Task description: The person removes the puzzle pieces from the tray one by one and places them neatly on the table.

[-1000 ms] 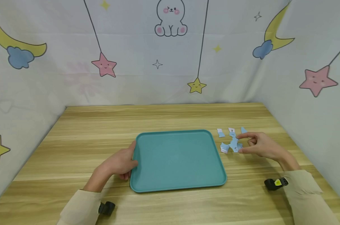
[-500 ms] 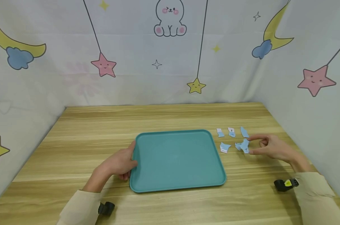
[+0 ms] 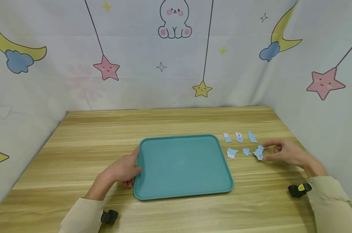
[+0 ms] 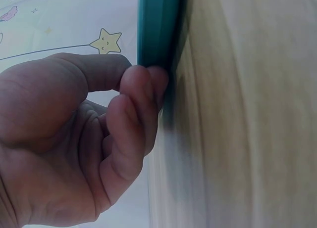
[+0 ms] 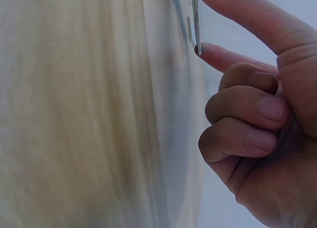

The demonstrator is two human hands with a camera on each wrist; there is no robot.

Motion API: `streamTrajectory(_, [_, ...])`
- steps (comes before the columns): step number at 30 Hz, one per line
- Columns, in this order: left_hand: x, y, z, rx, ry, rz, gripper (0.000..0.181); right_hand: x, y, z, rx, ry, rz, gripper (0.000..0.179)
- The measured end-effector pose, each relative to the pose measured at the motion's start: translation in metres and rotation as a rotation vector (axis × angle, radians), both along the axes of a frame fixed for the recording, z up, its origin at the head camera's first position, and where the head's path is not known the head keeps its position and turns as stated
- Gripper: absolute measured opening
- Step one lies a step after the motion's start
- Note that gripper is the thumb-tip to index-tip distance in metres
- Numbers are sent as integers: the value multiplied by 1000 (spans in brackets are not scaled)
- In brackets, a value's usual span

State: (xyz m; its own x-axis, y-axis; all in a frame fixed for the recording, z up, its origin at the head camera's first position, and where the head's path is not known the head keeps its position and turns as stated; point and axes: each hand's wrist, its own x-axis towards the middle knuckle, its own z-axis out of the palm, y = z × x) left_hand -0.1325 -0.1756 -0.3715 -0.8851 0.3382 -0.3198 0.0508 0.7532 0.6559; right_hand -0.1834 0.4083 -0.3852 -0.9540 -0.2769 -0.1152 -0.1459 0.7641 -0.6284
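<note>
My left hand (image 3: 121,168) grips the left rim of a teal rectangular tray (image 3: 183,166). In the left wrist view its fingers (image 4: 130,134) are curled at the tray edge (image 4: 158,30). At the right, my right hand (image 3: 288,154) pinches a light-blue puzzle piece (image 3: 259,152) between thumb and index finger. Seen edge-on in the right wrist view, this piece (image 5: 197,22) is thin and flat; the other fingers (image 5: 242,107) are curled into the palm. A small blue piece (image 3: 246,151) lies just left of the held one.
More light-blue and white pieces lie right of the tray: a front-left one (image 3: 232,153) and a back row with a left piece (image 3: 227,137), a middle piece (image 3: 239,137) and a right piece (image 3: 252,137). A printed curtain (image 3: 141,87) stands behind the wooden table (image 3: 120,124).
My right hand has moved right with the pinched piece, drawing it away from the pieces it overlapped. Those pieces now show separately. My left hand stays on the tray.
</note>
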Motion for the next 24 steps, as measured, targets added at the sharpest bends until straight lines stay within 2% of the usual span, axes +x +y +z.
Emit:
streamTrajectory(18, [0,-3,0,-8,7,-2,87,-5,3,-4,47,20,4,61])
streamTrajectory(24, [1,-3,-1,-4,12,-4,86,-2,4,-2,32,34,10,64])
